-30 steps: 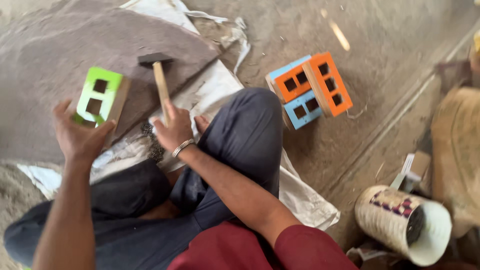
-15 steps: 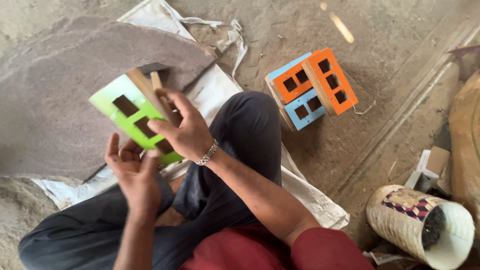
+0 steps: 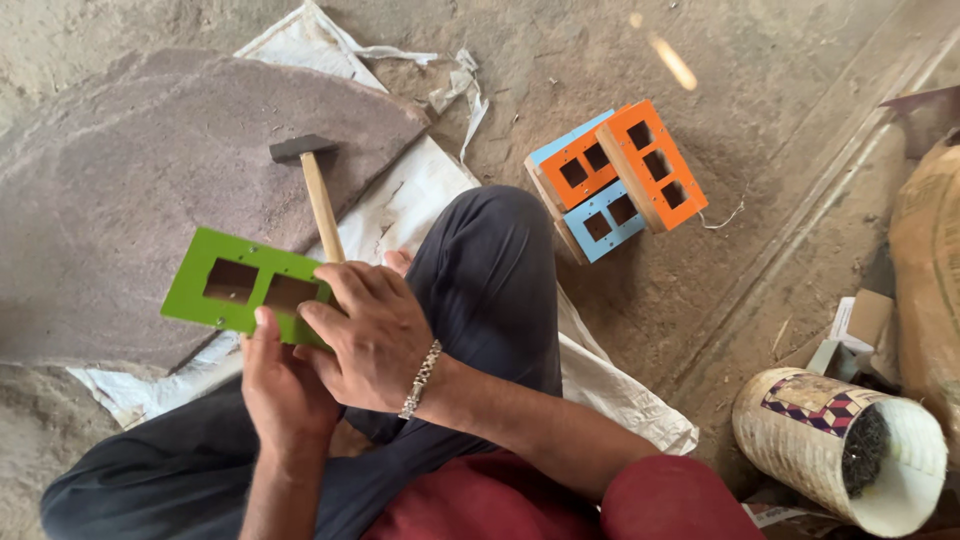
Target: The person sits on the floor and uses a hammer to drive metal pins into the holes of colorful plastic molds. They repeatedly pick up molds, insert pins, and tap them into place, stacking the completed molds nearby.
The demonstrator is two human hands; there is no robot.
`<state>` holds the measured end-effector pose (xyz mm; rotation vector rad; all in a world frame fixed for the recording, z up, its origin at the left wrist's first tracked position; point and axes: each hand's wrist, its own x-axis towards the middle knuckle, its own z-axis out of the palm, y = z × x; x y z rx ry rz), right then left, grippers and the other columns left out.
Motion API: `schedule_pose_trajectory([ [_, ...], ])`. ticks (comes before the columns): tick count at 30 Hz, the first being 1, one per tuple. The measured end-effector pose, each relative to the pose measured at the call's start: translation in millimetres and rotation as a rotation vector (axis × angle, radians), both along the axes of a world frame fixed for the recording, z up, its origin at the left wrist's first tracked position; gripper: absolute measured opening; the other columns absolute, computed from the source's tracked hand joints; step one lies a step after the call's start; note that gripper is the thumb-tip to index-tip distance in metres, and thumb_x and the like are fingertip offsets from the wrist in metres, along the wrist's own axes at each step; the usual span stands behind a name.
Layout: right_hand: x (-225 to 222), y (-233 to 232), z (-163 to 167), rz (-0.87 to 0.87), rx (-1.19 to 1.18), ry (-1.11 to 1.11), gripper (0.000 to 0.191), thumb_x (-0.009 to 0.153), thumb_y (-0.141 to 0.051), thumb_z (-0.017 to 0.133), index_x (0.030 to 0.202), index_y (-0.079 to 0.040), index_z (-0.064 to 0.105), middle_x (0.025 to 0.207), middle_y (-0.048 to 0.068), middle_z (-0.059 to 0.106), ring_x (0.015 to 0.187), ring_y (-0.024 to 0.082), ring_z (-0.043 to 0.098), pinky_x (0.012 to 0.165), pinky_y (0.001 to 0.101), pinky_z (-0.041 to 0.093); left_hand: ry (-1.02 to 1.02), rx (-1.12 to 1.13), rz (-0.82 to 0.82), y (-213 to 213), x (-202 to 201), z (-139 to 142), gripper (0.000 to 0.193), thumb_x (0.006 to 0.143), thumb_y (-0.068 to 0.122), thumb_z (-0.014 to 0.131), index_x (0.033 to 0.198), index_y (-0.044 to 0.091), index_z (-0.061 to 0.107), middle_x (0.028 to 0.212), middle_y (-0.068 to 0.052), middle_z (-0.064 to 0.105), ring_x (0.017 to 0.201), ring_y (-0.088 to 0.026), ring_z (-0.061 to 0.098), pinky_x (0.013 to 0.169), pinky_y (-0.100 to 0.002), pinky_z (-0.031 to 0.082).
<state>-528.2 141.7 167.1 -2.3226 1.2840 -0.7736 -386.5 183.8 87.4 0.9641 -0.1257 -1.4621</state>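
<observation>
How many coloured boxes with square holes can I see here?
3: a green box in both hands, an orange box and a blue box together on the ground. More may be hidden.

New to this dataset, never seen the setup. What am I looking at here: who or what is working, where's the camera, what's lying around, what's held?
There is no machine here: a person sits on the ground and works with bare hands. The single picture comes from a camera worn on the head, looking down at the lap and hands.

The left hand and the right hand together hold a green box with rectangular openings in its face; both have a closed grip on it.

A hammer with a wooden handle lies just beyond the hands, its head resting on a large flat stone slab. White sacking is spread under the person's legs. Further off on the dirt floor stand similar orange and blue boxes, pressed together. At the lower right a can lies on its side with small dark pieces inside, too small to identify.
</observation>
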Motion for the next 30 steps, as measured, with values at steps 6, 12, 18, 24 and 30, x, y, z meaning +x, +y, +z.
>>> schedule_pose_trajectory([
  [6, -26, -21, 28, -0.182, -0.175, 0.008, 0.031, 0.09, -0.034, 0.08, 0.102, -0.009, 0.067, 0.129, 0.012, 0.059, 0.121, 0.031, 0.057, 0.108, 0.0479, 0.039, 0.075, -0.338, -0.219, -7, -26, 7, 0.042, 0.112, 0.02, 0.052, 0.149, 0.005, 0.041, 0.135, -0.011, 0.06, 0.126, -0.021, 0.062, 0.114, -0.036, 0.05],
  [12, -149, -32, 18, -0.473, -0.267, 0.082, 0.031, 0.095, -0.021, 0.08, 0.113, -0.002, 0.063, 0.135, 0.019, 0.056, 0.129, 0.038, 0.054, 0.111, 0.05, 0.044, -0.641, -0.227, -0.37, -7, 0, -19, 0.032, 0.099, 0.009, 0.069, 0.128, -0.001, 0.061, 0.12, -0.009, 0.073, 0.109, -0.013, 0.071, 0.097, -0.027, 0.059],
  [18, -243, -35, -83, -0.694, -0.203, 0.226, 0.033, 0.085, -0.013, 0.078, 0.113, -0.003, 0.064, 0.137, 0.021, 0.052, 0.132, 0.041, 0.051, 0.113, 0.0516, 0.04, -0.9, 0.089, -0.324, 19, 34, -86, 0.026, 0.096, 0.013, 0.074, 0.117, -0.002, 0.069, 0.099, -0.007, 0.074, 0.088, -0.009, 0.066, 0.08, -0.024, 0.054],
  [24, -282, -34, -178, -0.781, -0.142, 0.281, 0.03, 0.082, -0.016, 0.08, 0.106, -0.004, 0.068, 0.129, 0.022, 0.057, 0.124, 0.042, 0.052, 0.106, 0.0513, 0.044, -0.817, 0.11, -0.365, 22, 38, -109, 0.028, 0.095, 0.016, 0.073, 0.116, -0.002, 0.069, 0.098, -0.005, 0.074, 0.088, -0.008, 0.067, 0.079, -0.023, 0.054],
  [30, -292, -53, -159, -0.732, -0.198, 0.553, 0.04, 0.09, -0.049, 0.076, 0.105, -0.013, 0.078, 0.099, 0.013, 0.068, 0.094, 0.032, 0.065, 0.079, 0.0463, 0.053, -0.931, 0.16, -0.372, 14, 37, -105, 0.02, 0.093, 0.019, 0.072, 0.105, 0.003, 0.075, 0.09, -0.005, 0.076, 0.081, -0.01, 0.069, 0.074, -0.027, 0.057],
])
